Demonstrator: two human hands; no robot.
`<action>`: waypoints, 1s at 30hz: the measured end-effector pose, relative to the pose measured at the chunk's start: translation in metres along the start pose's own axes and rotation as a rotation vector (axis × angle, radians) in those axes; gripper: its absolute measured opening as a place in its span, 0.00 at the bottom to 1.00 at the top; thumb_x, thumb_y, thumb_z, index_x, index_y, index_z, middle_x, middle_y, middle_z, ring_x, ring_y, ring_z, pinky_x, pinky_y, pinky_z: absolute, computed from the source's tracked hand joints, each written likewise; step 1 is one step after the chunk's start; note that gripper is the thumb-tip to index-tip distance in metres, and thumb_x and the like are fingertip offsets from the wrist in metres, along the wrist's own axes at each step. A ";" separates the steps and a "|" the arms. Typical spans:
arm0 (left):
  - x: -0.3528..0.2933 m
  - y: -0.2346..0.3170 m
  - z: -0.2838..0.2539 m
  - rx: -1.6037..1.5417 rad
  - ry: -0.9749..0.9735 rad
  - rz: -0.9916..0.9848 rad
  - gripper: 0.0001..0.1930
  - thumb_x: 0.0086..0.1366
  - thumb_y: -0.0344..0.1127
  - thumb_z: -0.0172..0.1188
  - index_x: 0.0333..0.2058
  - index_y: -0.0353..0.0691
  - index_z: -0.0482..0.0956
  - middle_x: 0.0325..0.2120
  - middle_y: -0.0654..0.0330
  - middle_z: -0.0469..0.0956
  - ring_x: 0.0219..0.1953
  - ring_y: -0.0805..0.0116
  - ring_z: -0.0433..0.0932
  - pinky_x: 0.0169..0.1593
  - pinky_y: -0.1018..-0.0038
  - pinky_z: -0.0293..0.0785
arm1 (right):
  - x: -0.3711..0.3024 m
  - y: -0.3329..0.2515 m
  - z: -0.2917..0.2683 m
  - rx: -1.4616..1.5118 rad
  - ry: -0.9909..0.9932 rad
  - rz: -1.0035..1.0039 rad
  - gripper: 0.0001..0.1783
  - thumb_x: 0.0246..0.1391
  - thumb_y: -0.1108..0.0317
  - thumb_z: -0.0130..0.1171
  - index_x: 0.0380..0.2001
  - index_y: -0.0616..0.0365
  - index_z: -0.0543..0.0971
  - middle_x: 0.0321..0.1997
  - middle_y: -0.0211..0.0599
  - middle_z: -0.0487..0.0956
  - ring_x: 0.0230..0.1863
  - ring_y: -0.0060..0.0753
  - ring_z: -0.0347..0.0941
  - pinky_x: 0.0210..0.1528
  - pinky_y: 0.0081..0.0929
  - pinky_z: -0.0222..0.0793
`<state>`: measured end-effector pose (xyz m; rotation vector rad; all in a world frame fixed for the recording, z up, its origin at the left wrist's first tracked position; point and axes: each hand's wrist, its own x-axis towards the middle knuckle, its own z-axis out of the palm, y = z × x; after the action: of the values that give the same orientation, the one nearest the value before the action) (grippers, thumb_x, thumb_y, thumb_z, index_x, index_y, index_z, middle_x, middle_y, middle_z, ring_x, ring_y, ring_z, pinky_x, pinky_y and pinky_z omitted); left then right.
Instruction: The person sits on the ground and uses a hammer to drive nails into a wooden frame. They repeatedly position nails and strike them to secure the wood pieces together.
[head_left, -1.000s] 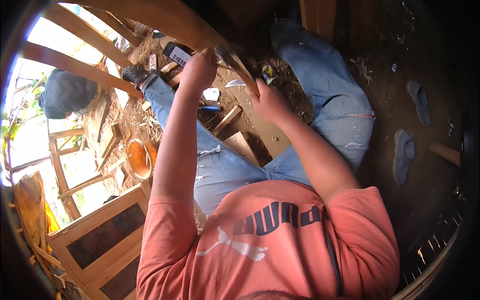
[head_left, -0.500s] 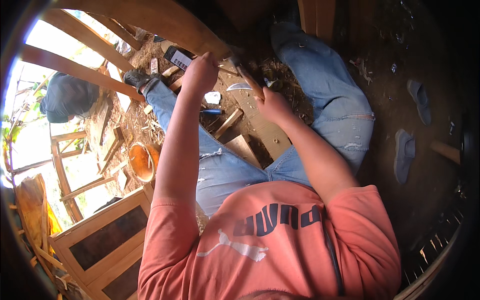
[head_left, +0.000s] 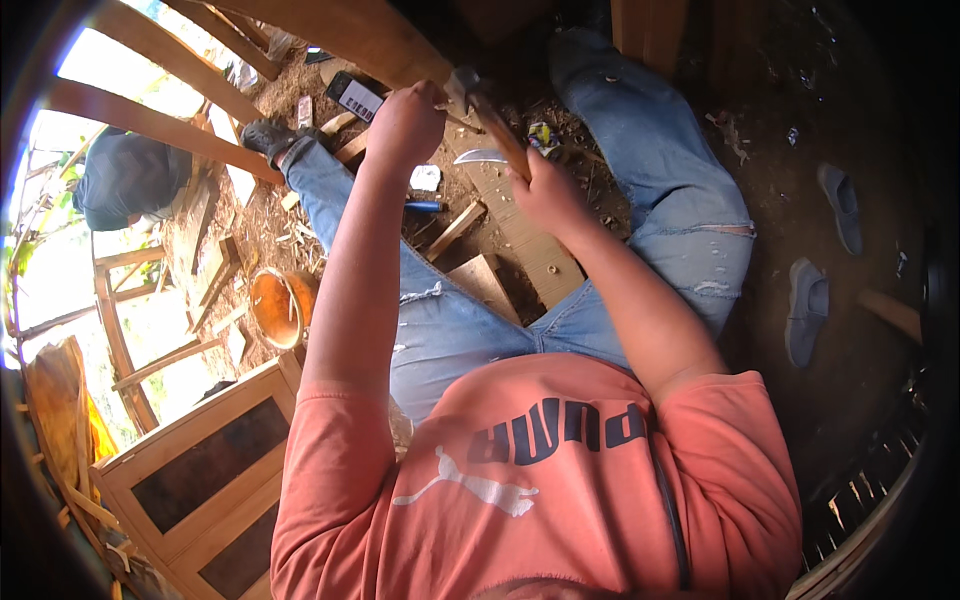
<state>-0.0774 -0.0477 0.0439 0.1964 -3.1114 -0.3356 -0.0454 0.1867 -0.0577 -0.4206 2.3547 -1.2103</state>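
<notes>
My right hand (head_left: 548,195) is closed around the wooden handle of a hammer (head_left: 502,137), whose metal head points away from me, just right of my left hand. My left hand (head_left: 408,125) is a fist against the lower edge of a broad wooden beam (head_left: 370,42); what its fingers pinch, if anything, is hidden. A curved blade (head_left: 481,156) lies on the ground below the hammer, with a flat board (head_left: 535,250) running toward me between my legs. Beyond my left fist lies a phone (head_left: 354,97) with its screen lit.
Wood offcuts (head_left: 455,230), a blue-handled tool (head_left: 424,206) and shavings lie between my legs. An orange bucket (head_left: 283,308) stands left, near a panelled wooden frame (head_left: 205,470). Another person (head_left: 130,180) bends down at far left. Grey shoes (head_left: 807,312) lie right.
The hammer head has swung up and away from me, beside my left fist. My left hand stays at the beam's edge, and the view has shifted slightly.
</notes>
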 end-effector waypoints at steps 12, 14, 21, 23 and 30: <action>0.015 -0.031 0.015 0.156 -0.064 0.067 0.13 0.67 0.38 0.57 0.38 0.36 0.88 0.35 0.40 0.86 0.43 0.39 0.86 0.50 0.48 0.82 | 0.006 0.010 0.005 -0.019 0.020 0.021 0.22 0.70 0.54 0.60 0.51 0.64 0.77 0.41 0.65 0.85 0.46 0.69 0.83 0.48 0.56 0.78; 0.011 -0.005 0.002 0.026 -0.055 -0.058 0.13 0.67 0.38 0.58 0.39 0.37 0.89 0.36 0.41 0.87 0.43 0.39 0.86 0.50 0.49 0.82 | 0.008 0.018 0.003 0.037 0.010 0.084 0.24 0.70 0.53 0.60 0.54 0.66 0.77 0.43 0.68 0.85 0.48 0.69 0.83 0.50 0.57 0.78; 0.011 -0.013 0.002 0.001 -0.089 -0.073 0.13 0.67 0.38 0.60 0.41 0.38 0.90 0.38 0.43 0.88 0.45 0.40 0.86 0.52 0.51 0.83 | 0.008 0.011 0.012 -0.010 0.017 0.010 0.22 0.70 0.54 0.59 0.52 0.64 0.77 0.41 0.65 0.85 0.46 0.69 0.83 0.49 0.59 0.78; 0.015 -0.019 0.003 0.036 -0.056 -0.055 0.13 0.66 0.38 0.61 0.40 0.38 0.90 0.38 0.43 0.88 0.45 0.41 0.86 0.52 0.52 0.83 | 0.009 0.004 0.004 0.010 0.044 -0.046 0.21 0.70 0.54 0.59 0.51 0.63 0.77 0.40 0.64 0.85 0.45 0.69 0.83 0.48 0.59 0.78; 0.017 -0.026 0.015 0.119 -0.050 0.008 0.12 0.67 0.37 0.59 0.38 0.38 0.89 0.36 0.44 0.88 0.43 0.40 0.86 0.51 0.51 0.83 | 0.009 0.013 0.008 -0.037 0.052 -0.037 0.20 0.69 0.55 0.61 0.50 0.62 0.77 0.36 0.63 0.84 0.41 0.69 0.83 0.43 0.59 0.77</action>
<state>-0.0916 -0.0721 0.0235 0.1789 -3.1826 -0.1567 -0.0496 0.1839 -0.0748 -0.4528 2.4266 -1.2094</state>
